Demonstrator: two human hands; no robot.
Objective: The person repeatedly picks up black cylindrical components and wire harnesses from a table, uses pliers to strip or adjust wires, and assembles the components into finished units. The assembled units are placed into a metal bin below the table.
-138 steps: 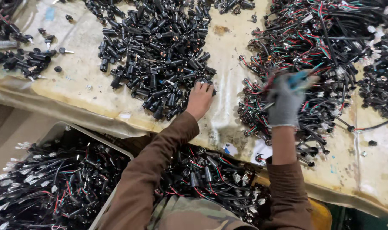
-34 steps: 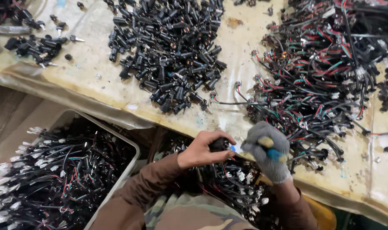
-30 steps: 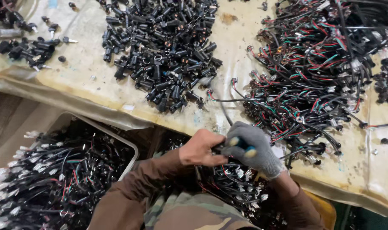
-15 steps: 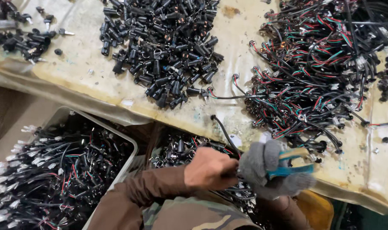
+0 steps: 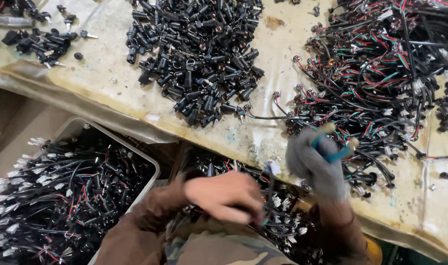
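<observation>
Head camera view, looking down over a cluttered worktop (image 5: 111, 105) covered in a stained yellowish sheet. The person's left hand (image 5: 224, 196), bare and blurred by motion, sits just below the worktop's near edge, over a bin of wired parts (image 5: 283, 216) in front of the person's body. Its fingers curl downward, and something dark shows at the fingertips, but the blur makes it impossible to tell what, or whether the hand truly grips it. The right hand (image 5: 315, 164), in a grey knit glove, is raised at the worktop's near edge, closed into a fist around a blue-handled tool (image 5: 332, 152) whose handles stick out to the right.

Just beyond the gloved hand, a large tangle of black, red and green wire harnesses (image 5: 376, 78) fills the worktop's right side up to its far edge. A heap of small black cylindrical parts (image 5: 194, 54) lies in the middle toward the far edge, with one wired part trailing from its near side toward the tangle. A smaller cluster of black parts (image 5: 37, 41) sits near the far left corner. Below the worktop's left side, a pale tray (image 5: 150, 164) holds finished black cables with white connectors.
</observation>
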